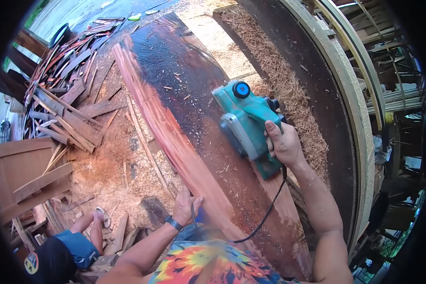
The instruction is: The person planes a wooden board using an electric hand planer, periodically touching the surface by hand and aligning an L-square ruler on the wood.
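Observation:
My right hand [284,144] is wrapped around the rear handle of a green electric planer [251,123]. The planer sits on a long, wide wooden slab [213,142], toward its right edge. A black power cord [265,220] trails from the planer's back end, curving down toward my body. At the slab's left edge, my left hand [186,207] has the cord running through it between thumb and fingers. Fresh reddish wood shows along the left edge of the slab, while its top is dark and dotted with shavings.
Thick shavings [288,71] cover a dark board to the right, beside a curved pale beam [350,94]. Scrap wood [66,90] is heaped at the left. Another person in a dark cap [49,260] is low at the bottom left. Sawdust coats the ground.

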`<action>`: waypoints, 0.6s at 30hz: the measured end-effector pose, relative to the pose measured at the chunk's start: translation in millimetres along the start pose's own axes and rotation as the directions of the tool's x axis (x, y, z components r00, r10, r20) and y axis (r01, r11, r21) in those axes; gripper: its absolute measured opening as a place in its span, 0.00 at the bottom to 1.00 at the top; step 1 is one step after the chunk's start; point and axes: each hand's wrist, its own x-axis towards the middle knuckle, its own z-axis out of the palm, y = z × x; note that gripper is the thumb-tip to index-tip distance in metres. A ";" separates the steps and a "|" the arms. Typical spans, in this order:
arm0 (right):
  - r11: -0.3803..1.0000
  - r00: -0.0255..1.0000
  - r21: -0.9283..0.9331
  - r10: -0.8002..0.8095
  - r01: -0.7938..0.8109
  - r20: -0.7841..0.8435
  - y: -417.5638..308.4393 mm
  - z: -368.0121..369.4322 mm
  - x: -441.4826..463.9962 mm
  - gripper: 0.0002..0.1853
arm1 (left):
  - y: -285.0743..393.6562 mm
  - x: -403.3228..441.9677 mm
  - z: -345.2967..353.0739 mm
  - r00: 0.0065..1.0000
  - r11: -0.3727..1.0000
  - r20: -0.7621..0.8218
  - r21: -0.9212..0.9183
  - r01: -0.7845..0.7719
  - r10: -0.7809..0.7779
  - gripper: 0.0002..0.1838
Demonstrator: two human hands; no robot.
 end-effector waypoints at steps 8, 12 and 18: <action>0.998 0.997 -0.058 -0.045 0.041 -0.069 -114.5 64.3 197.8 0.37 | -5.1 0.9 -2.1 0.999 0.998 0.038 -0.064 0.002 0.001 0.29; 0.988 0.982 -0.057 -0.152 0.146 -0.112 -159.3 104.3 306.7 0.34 | -2.8 -1.3 -6.7 0.989 0.999 0.145 -0.012 0.030 -0.028 0.35; 0.934 0.926 -0.030 -0.356 0.355 -0.122 -189.9 137.0 409.3 0.27 | 24.9 9.7 -17.7 0.995 0.994 0.058 0.075 0.077 -0.081 0.45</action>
